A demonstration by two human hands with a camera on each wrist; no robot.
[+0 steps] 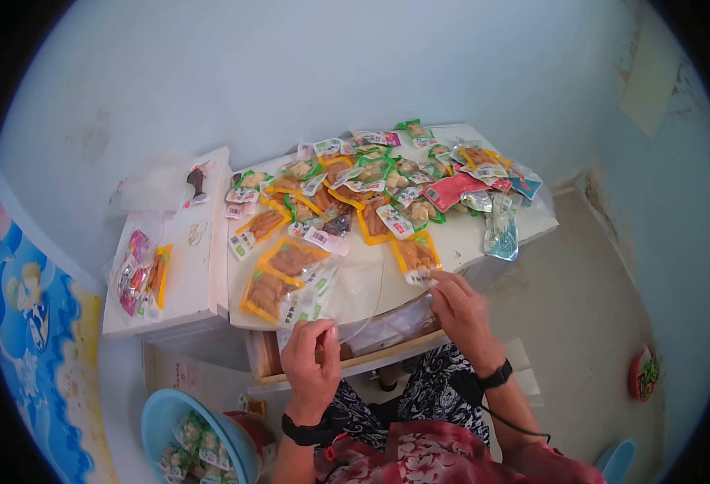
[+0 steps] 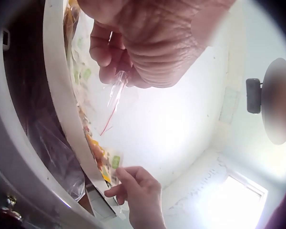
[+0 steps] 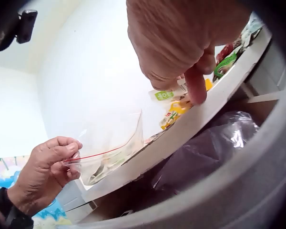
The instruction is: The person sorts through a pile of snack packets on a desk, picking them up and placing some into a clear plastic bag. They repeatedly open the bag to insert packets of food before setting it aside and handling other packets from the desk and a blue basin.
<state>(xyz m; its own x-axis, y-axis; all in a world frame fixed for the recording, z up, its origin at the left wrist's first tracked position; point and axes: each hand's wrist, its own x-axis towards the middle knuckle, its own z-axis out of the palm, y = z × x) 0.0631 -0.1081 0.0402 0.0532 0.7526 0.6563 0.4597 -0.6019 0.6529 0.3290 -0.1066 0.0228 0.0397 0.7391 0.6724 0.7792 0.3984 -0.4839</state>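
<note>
In the head view my left hand [image 1: 313, 359] pinches the near edge of a clear zip bag [image 1: 359, 290] lying at the table's front. Inside that bag are yellow-edged snack packets [image 1: 278, 282]. A red zip line runs along the bag's mouth [image 3: 102, 154] in the right wrist view. My right hand [image 1: 461, 313] pinches the lower corner of another yellow-edged snack packet [image 1: 416, 252], right of the bag, at the table's edge. Behind both hands spreads a heap of snack packets [image 1: 371, 173] with green, yellow, red and teal edging.
Below the white table [image 1: 536, 228] a drawer [image 1: 355, 367] stands pulled out, with clear plastic [image 1: 395, 324] inside. A lower side cabinet [image 1: 185, 286] at left bears more packets [image 1: 141, 274]. A blue tub [image 1: 155, 407] with green-edged packets stands on the floor, lower left.
</note>
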